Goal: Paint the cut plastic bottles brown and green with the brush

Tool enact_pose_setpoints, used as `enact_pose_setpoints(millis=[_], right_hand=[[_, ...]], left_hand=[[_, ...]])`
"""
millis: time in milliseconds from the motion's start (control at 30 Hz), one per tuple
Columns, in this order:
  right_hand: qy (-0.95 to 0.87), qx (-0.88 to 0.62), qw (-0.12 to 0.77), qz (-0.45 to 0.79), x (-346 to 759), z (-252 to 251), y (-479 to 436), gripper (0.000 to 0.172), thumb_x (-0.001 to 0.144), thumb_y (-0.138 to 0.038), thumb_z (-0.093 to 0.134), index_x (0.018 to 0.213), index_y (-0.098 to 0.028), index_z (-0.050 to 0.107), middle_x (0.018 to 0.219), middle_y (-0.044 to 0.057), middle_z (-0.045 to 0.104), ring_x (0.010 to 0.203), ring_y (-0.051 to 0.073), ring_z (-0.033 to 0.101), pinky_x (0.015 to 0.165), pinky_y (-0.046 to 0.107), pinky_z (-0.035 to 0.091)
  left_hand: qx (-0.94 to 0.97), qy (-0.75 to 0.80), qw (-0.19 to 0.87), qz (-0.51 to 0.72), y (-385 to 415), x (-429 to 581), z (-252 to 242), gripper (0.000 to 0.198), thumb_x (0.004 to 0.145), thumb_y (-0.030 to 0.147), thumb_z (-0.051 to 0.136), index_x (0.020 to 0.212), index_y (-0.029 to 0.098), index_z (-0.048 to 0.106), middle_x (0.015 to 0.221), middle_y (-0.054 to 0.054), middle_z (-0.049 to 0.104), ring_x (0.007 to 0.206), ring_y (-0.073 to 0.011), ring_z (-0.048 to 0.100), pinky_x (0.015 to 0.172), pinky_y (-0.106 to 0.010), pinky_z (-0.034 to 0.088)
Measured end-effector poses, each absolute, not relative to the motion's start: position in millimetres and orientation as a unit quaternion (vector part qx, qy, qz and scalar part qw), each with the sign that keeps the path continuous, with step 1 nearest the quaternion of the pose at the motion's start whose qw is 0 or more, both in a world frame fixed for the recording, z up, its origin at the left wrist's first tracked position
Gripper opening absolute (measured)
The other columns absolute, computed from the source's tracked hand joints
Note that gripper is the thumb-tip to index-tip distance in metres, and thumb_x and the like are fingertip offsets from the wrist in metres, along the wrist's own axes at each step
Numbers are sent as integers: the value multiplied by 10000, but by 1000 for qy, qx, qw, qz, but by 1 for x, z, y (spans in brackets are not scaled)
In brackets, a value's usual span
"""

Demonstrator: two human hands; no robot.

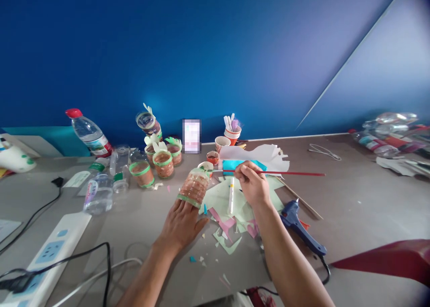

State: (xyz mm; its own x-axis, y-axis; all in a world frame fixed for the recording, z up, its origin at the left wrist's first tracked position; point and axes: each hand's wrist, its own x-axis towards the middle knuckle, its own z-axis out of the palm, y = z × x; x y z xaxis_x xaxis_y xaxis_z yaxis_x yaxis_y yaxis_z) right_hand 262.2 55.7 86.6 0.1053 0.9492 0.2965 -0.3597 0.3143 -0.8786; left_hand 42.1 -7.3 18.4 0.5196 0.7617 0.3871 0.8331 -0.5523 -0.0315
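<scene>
My left hand (181, 224) has its fingers inside the open end of a cut-bottle plastic cup (194, 187), holding it tilted on its side; the fingertips are hidden. The cup is painted brown, with green at its rim and far end. In my right hand (252, 182) is a paintbrush (295, 173), pinched between thumb and fingers, its long red handle pointing right. The brush tip is at the cup's far end, by a small paper cup (205, 165) partly hidden behind it. Whether the bristles touch the plastic I cannot tell.
Painted cups (163, 164) stand to the left, near plastic bottles (97, 193). Paper scraps (231, 226), a marker (231, 195) and a glue gun (302, 226) lie around my right arm. A power strip (63, 249) with cables is at lower left; a phone (191, 137) leans on the wall.
</scene>
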Motion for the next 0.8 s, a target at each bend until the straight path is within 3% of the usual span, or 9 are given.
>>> enact_pose_setpoints(millis=[200, 400, 500, 633, 800], right_hand=[[-462, -346, 652, 493, 265, 89, 56, 229, 740, -244, 631, 538, -183, 543, 508, -30, 416, 505, 101, 340, 516, 289, 230], [-439, -335, 667, 501, 264, 91, 56, 224, 759, -293, 634, 571, -188, 571, 532, -24, 442, 506, 100, 346, 526, 287, 256], [-455, -372, 634, 503, 264, 91, 56, 248, 764, -315, 642, 565, -188, 565, 509, -24, 428, 506, 106, 350, 509, 289, 240], [-409, -375, 676, 485, 267, 89, 59, 265, 752, -283, 659, 537, -186, 538, 545, -27, 446, 482, 85, 313, 494, 283, 231], [-426, -376, 650, 504, 267, 84, 61, 235, 786, -331, 650, 607, -183, 617, 540, -21, 468, 491, 95, 376, 486, 279, 244]], left_hand=[[-864, -466, 99, -164, -9, 46, 21, 335, 907, 459, 494, 900, 188, 691, 998, -115, 693, 996, -289, 630, 906, -435, 451], [-871, -458, 86, -155, -11, 51, 24, 334, 873, 434, 569, 1074, 186, 668, 1064, -121, 693, 1048, -289, 632, 930, -425, 455], [-874, -454, 72, -157, -12, 54, 24, 323, 871, 420, 577, 1100, 207, 658, 1098, -112, 690, 1066, -279, 632, 945, -419, 456], [-876, -449, 77, -160, -13, 55, 23, 328, 868, 405, 588, 1109, 194, 658, 1080, -117, 696, 1065, -281, 634, 946, -419, 457], [-881, -437, 81, -164, -15, 56, 22, 358, 868, 400, 600, 1133, 165, 647, 1059, -122, 699, 1046, -268, 640, 937, -393, 460]])
